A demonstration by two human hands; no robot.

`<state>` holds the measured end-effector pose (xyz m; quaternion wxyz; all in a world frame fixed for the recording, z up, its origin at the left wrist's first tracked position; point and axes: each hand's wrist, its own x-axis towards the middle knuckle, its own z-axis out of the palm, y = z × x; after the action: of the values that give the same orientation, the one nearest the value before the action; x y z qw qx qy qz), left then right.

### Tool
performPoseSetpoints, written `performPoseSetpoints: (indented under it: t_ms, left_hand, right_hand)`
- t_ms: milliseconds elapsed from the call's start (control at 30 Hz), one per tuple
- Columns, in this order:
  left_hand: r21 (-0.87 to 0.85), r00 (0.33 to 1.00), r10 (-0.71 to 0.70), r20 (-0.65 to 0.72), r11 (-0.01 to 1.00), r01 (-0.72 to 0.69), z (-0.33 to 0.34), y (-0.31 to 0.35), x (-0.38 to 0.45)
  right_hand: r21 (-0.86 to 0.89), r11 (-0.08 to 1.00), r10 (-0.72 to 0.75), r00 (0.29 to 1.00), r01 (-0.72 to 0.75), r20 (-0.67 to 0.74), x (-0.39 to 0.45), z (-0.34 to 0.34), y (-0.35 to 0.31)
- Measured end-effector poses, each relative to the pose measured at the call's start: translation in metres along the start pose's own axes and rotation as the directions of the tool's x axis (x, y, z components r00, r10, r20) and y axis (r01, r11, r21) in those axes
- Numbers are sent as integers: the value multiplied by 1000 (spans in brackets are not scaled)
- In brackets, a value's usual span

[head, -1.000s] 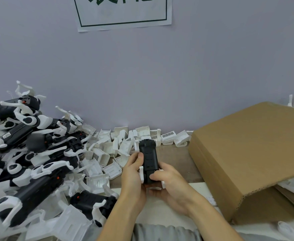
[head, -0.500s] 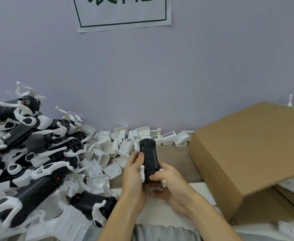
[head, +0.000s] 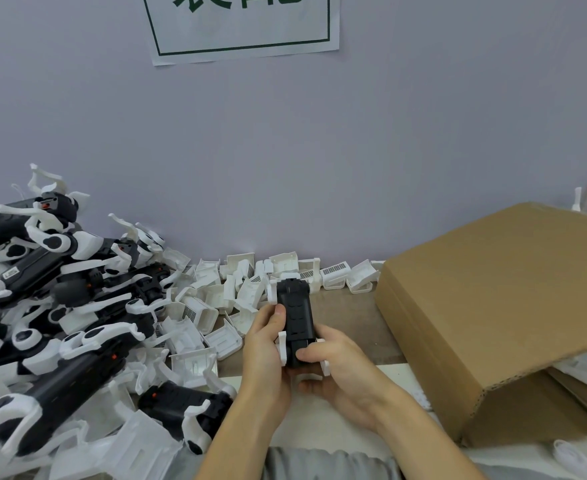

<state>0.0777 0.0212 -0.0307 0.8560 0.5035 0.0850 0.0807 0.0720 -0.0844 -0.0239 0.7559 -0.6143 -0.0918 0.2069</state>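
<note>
Left hand: the left hand is gripping the black device along its left side, fingers curling round it from behind and the thumb pressing on its front edge.
Right hand: the right hand is grasping the near end of the same device, its thumb lying across the bottom of the black body and the fingers wrapping underneath.
Black device: it is standing lengthwise between the two hands, its far end pointing away from the person and rising past the fingertips.
White bracket: a white bracket is sitting against the device, showing at both sides just beside the thumbs.
Loose white parts: a scatter of white plastic parts is lying just beyond and to the left of the hands, along the wall.
Finished pile: a heap of black-and-white units is lying well to the left of the left hand.
Cardboard box: a cardboard box is lying tilted to the right of the right hand, near it but apart.
Table: the table is showing under and beyond the hands.
Wall sign: a paper sign is hanging high on the wall, far above the hands.
</note>
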Motion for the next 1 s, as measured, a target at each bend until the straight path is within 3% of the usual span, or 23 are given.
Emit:
performPoseSetpoints:
  t_ms: [300,600,733,833,1000]
  left_hand:
    - [-8,1000,4,-18,1000,-4,0,-1,1]
    - [0,1000,-15,-3,1000,15,0,1,-3]
    - [-25,990,-139,14,990,140,1,2,-7]
    - [-28,984,-175,29,984,176,3,1,-7]
    - [-60,991,-137,-13,989,136,2,1,-4]
  right_hand:
    - [14,1000,-27,998,26,55,3,-4,3]
    - [23,1000,-1,1000,1,5,2,-2,2]
    - [50,999,-14,1000,14,2,-2,-1,-1]
    - [76,996,-39,998,43,-50,-2,1,-2]
    - [179,972,-105,958,156,-265,4,-3,-2]
